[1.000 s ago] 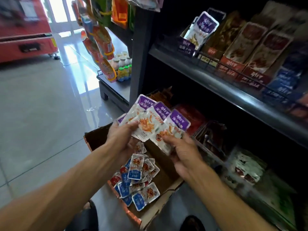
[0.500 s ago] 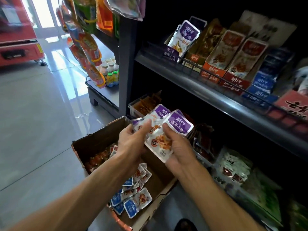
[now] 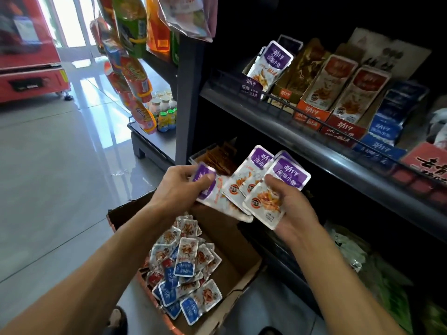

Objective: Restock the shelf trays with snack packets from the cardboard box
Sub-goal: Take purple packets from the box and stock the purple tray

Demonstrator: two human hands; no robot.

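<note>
Purple-topped snack packets (image 3: pixel 251 187): fanned above cardboard box (image 3: pixel 232 252), left hand (image 3: pixel 181 187) pinching one end, right hand (image 3: pixel 287 209) clamping the other, likely squaring them for shelving.

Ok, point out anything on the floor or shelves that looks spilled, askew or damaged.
A small wet patch glints on the grey floor tiles left of the shelf post, like a spill. The cardboard box has a ragged, torn near edge. Nothing else stands out.
</note>
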